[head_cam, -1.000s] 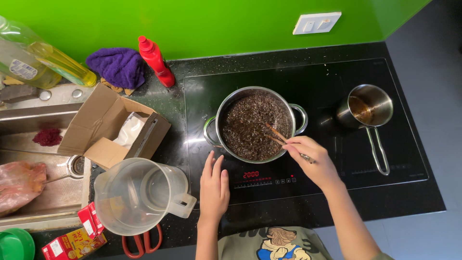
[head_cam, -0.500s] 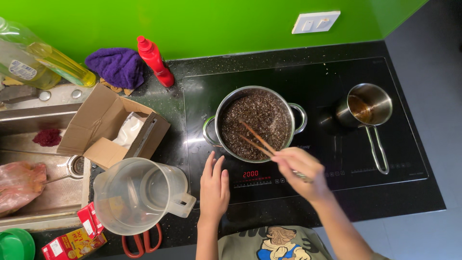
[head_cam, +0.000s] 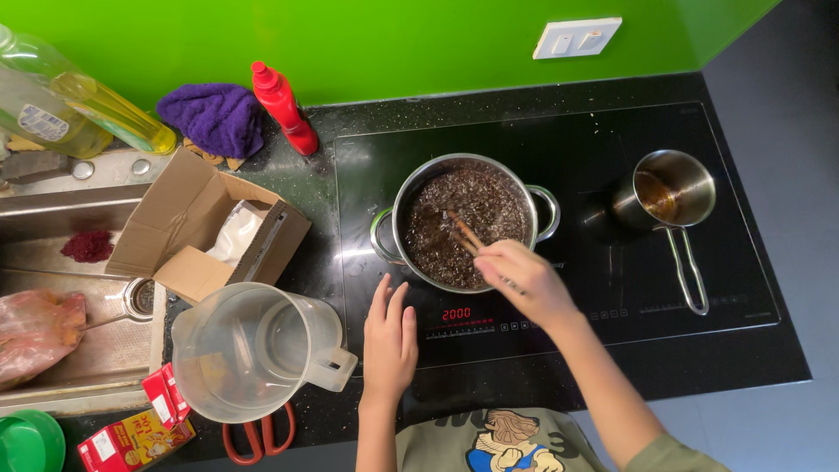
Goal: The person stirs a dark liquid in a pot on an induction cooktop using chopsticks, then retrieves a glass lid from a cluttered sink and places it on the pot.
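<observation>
Two chopsticks angled into the pot

Two wooden chopsticks [head_cam: 466, 232] slant from the right hand [head_cam: 523, 281] up and left, tips in the dark contents of the steel pot [head_cam: 465, 223] on the black worktop [head_cam: 568, 157]. The grip of that hand is clamped on their near ends. Just below the pot's left handle, the left hand [head_cam: 390, 341] lies flat, fingers together, holding nothing.

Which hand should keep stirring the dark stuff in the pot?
Probably the right hand: it holds the chopsticks, whose tips are in the pot. The left hand lies flat and empty on the cooktop beside it.
</observation>
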